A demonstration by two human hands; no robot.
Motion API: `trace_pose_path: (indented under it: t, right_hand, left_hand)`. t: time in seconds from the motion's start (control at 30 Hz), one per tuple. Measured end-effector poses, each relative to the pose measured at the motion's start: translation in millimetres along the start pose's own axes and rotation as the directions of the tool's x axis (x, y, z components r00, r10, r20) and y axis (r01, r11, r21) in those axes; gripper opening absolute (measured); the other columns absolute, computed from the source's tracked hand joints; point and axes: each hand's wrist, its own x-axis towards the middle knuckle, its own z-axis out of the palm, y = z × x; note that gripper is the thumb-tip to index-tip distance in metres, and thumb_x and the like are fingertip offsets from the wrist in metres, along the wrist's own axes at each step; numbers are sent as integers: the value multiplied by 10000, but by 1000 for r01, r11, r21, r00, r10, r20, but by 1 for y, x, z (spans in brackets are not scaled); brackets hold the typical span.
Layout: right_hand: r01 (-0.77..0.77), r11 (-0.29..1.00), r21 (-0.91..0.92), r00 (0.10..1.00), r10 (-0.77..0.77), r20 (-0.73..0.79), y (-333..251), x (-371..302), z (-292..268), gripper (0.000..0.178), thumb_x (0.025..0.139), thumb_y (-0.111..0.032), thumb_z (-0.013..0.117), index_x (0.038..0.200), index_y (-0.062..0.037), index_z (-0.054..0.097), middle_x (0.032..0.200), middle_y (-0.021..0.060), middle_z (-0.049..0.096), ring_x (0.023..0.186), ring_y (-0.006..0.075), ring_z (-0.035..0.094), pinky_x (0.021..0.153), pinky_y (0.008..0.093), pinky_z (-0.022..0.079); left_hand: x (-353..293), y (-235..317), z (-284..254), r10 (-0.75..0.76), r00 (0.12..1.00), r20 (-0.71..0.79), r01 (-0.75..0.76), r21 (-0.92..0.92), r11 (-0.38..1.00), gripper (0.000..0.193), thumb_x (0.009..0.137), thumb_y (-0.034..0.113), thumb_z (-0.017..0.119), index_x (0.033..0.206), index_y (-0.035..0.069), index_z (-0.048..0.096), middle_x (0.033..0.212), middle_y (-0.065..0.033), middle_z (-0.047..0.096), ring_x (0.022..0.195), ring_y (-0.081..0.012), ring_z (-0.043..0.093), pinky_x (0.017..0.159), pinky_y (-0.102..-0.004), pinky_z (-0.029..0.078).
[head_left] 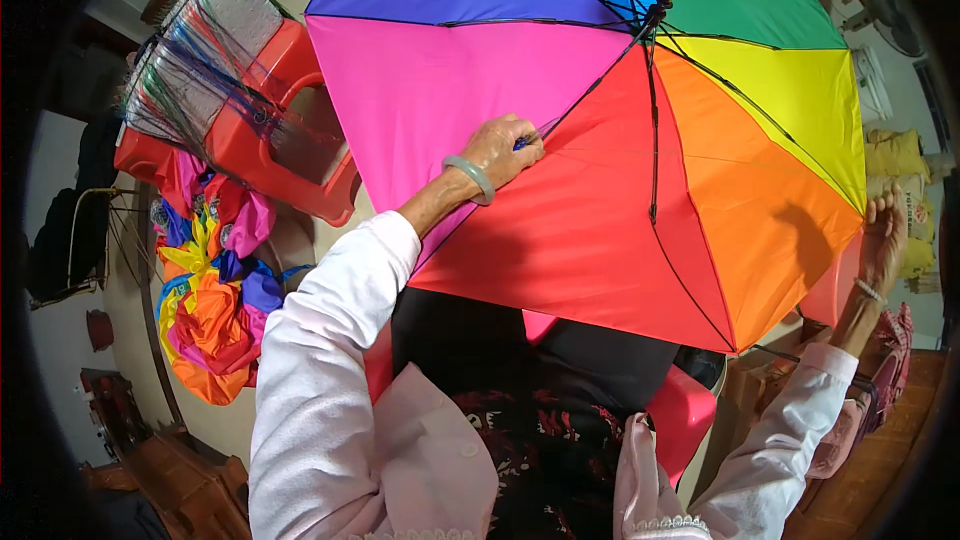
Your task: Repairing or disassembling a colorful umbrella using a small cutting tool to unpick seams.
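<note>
An open rainbow umbrella (600, 130) fills the upper middle of the view, its inside facing me with black ribs meeting at a hub near the top. My left hand (505, 150), with a pale green bangle on the wrist, is pressed on the seam between the pink and red panels and pinches a small blue thing there. My right hand (885, 240) grips the umbrella's edge at the orange panel on the far right. Both arms wear pale pink sleeves.
At the left stand red plastic stools (285, 130) with bundles of thin metal umbrella ribs (190, 70) on top. Below them lies a pile of multicoloured umbrella fabric (210, 290). I sit on a red seat (685, 410). Yellow sacks (895, 155) are at the right.
</note>
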Motion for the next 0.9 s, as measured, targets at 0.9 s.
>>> trace_pose_path:
  t: [0.9]
  right_hand:
    - [218, 969, 118, 960, -234, 153, -66, -57, 134, 86, 799, -75, 544, 794, 10, 535, 682, 73, 578, 504, 127, 519, 466, 219, 471]
  left_hand:
    - [-10, 26, -15, -244, 941, 235, 20, 680, 733, 146, 777, 103, 468, 774, 18, 587, 773, -208, 588, 737, -360, 583, 638, -445, 469]
